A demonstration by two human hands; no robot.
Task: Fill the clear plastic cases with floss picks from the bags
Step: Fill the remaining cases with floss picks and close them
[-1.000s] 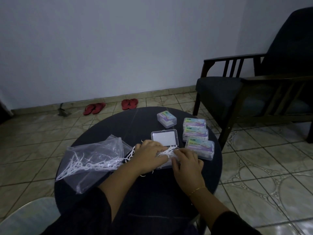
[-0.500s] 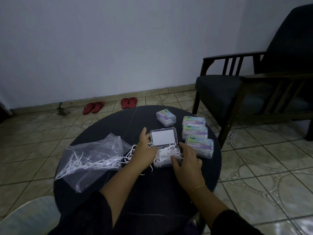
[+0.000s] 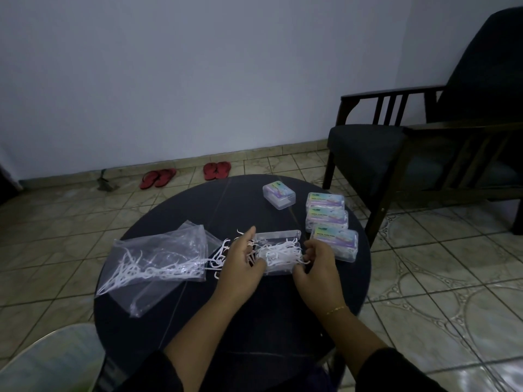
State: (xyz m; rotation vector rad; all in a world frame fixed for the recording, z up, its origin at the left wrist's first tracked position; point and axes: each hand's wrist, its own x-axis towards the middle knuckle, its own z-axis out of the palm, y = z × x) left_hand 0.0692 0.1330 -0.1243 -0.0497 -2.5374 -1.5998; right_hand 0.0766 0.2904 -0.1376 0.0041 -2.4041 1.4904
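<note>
Beside open case (image 3: 278, 254): four cases (image 3: 334, 241) filled, shut; open one heaped; bag (image 3: 158, 258) part-full. Left hand (image 3: 240, 267) grip released; right hand (image 3: 317, 264) grip pinching picks (image 3: 304, 261).

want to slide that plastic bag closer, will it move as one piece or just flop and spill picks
Likely floppy: the bag lies crumpled and flat on the table, so a push would probably bunch it up. It looks light, holding only thin picks. Some picks already trail out of its right end, so more may spill.

On the surface (image 3: 254, 306), the bag (image 3: 158, 258) lies left of the open case (image 3: 278, 256); three closed cases (image 3: 328, 222) sit right, one (image 3: 278, 195) behind.
</note>
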